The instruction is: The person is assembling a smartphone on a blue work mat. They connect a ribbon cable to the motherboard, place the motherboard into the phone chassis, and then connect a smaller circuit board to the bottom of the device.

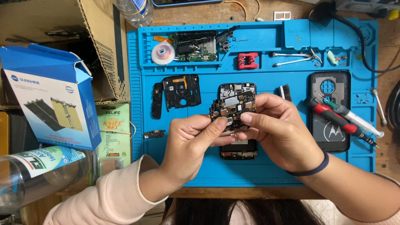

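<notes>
We pinch a phone circuit board [231,109] between both hands, left hand [192,143] and right hand [278,132] closed on its edges (fingertips only), above the opened phone [238,149] on the blue repair mat [266,58], a red-handled screwdriver [338,121] to the right.

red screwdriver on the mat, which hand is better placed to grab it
Probably the right hand: the red screwdriver lies just beside it on the blue mat, while the left hand sits across the circuit board.
</notes>
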